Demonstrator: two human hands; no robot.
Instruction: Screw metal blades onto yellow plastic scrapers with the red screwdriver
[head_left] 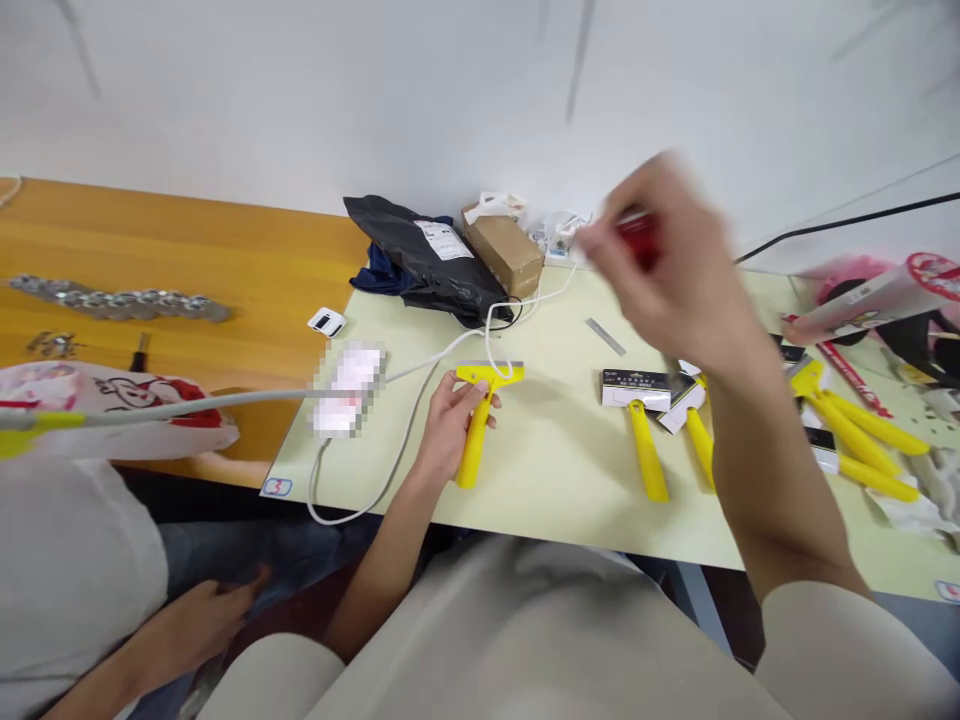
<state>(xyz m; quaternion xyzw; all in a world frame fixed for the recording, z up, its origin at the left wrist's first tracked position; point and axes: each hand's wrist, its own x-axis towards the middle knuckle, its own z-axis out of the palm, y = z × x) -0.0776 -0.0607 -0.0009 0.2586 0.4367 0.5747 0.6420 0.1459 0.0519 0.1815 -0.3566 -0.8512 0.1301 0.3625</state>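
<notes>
My left hand [448,425] is closed round a yellow scraper [472,450], gripping it just below its wide head, which has a metal blade along its top edge. A white cable loops over that head. My right hand [667,265], raised above the table and smeared by motion, is closed on a red object [640,238]; most of it is hidden in the fist, so its kind does not show. Below the right hand lies a scraper with a yellow handle [649,455] and a black-and-white card sleeve [634,390] over its head. A loose metal blade [606,337] lies farther back.
More yellow scrapers [855,425] lie at the right, near a pink-and-white roll [885,295]. A black plastic parcel [427,260] and cardboard box [504,255] stand against the wall. At left, a person's hand [202,620] rests low beside the wooden table [285,250].
</notes>
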